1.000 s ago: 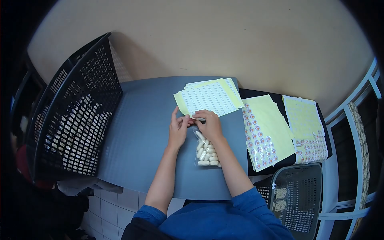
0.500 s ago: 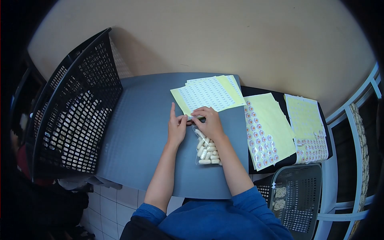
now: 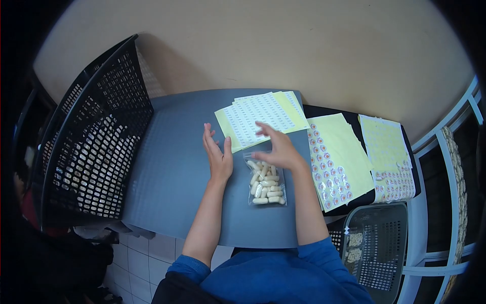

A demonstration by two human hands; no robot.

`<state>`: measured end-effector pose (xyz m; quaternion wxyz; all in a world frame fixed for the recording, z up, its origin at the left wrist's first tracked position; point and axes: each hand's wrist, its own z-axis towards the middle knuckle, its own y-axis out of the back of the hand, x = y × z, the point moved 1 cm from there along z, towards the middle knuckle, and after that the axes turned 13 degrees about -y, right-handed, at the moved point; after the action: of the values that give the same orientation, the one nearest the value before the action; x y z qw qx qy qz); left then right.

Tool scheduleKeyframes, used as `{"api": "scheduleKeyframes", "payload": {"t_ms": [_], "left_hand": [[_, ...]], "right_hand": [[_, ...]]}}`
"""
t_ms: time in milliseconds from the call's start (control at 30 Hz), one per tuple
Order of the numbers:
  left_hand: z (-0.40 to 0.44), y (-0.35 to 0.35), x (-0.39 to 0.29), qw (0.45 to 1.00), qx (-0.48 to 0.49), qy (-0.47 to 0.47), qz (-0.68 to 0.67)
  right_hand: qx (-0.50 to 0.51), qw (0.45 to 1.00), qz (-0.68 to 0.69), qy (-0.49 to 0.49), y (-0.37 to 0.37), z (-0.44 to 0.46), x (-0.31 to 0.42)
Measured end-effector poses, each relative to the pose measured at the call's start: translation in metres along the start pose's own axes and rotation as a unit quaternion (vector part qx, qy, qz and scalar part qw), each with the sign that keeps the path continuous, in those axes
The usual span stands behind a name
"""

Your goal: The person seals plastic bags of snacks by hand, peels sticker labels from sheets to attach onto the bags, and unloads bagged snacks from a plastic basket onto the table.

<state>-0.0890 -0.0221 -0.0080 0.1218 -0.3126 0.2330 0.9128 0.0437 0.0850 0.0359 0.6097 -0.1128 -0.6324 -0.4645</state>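
A clear bag of white capsule-shaped pieces (image 3: 266,185) lies flat on the grey table (image 3: 167,152). Just left of the bag's top, my left hand (image 3: 218,156) is raised with its fingers apart and nothing in it. My right hand (image 3: 278,147) hovers by the bag's upper right, thumb and fingers spread, also holding nothing. Beyond both hands lie overlapping yellow-backed sheets of small printed labels (image 3: 258,116), their lower left corner near my left fingertips.
At the left stands a tall black basket (image 3: 101,121) holding many white pieces. Sheets with round orange stickers (image 3: 329,172) and another sticker sheet (image 3: 392,187) lie at the right. Below them is a grey basket (image 3: 379,253) with filled bags (image 3: 354,248).
Both hands have come off the label sheet's lower corner and the bag's top and moved apart, their fingers opening. More of the bag now shows.
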Motion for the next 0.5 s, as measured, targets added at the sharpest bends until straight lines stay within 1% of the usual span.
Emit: {"api": "scheduleKeyframes", "payload": {"t_ms": [33,67,133,167,200,233,267,300,333,367,400,433,467,500], "left_hand": [[0.001,-0.001,0.001,0.999,-0.016,0.009,-0.044],[0.003,-0.001,0.000,0.999,-0.012,0.004,-0.049],[0.004,0.000,-0.006,0.998,-0.018,-0.009,-0.056],[0.004,-0.001,-0.011,0.995,-0.027,-0.010,-0.091],[0.003,-0.004,-0.011,0.995,-0.024,-0.015,-0.095],[0.000,-0.009,-0.006,0.975,0.027,0.022,-0.221],[0.001,-0.011,-0.011,0.935,0.076,0.059,-0.340],[-0.002,-0.015,-0.018,0.912,0.087,0.080,-0.392],[-0.006,-0.015,-0.025,0.912,0.088,0.078,-0.393],[-0.008,-0.013,-0.040,0.889,0.197,0.118,-0.397],[-0.011,-0.013,-0.049,0.852,0.303,0.157,-0.396],[-0.014,-0.017,-0.050,0.851,0.305,0.156,-0.397],[-0.017,-0.021,-0.049,0.843,0.281,0.174,-0.424],[-0.018,-0.023,-0.049,0.834,0.256,0.191,-0.451]], "right_hand": [[0.077,0.990,-0.114,-0.029,0.003,-0.007,0.000],[0.150,0.961,-0.226,-0.059,0.005,-0.013,-0.001],[0.140,0.966,-0.209,-0.064,-0.003,-0.021,-0.014],[0.144,0.970,-0.176,-0.083,-0.005,-0.024,-0.017],[0.149,0.974,-0.141,-0.099,-0.006,-0.027,-0.019],[0.122,0.983,-0.071,-0.113,-0.005,-0.031,-0.022],[0.119,0.984,-0.070,-0.112,-0.003,-0.034,-0.018],[0.090,0.990,-0.010,-0.105,0.001,-0.037,-0.014],[0.061,0.992,0.049,-0.098,0.004,-0.040,-0.010],[0.059,0.992,0.050,-0.098,0.007,-0.043,-0.003],[0.006,0.997,0.043,-0.068,0.010,-0.047,0.007],[-0.047,0.998,0.035,-0.039,0.012,-0.050,0.013],[-0.049,0.997,0.036,-0.040,0.010,-0.052,0.012],[-0.106,0.994,0.006,0.003,0.009,-0.054,0.013]]}}
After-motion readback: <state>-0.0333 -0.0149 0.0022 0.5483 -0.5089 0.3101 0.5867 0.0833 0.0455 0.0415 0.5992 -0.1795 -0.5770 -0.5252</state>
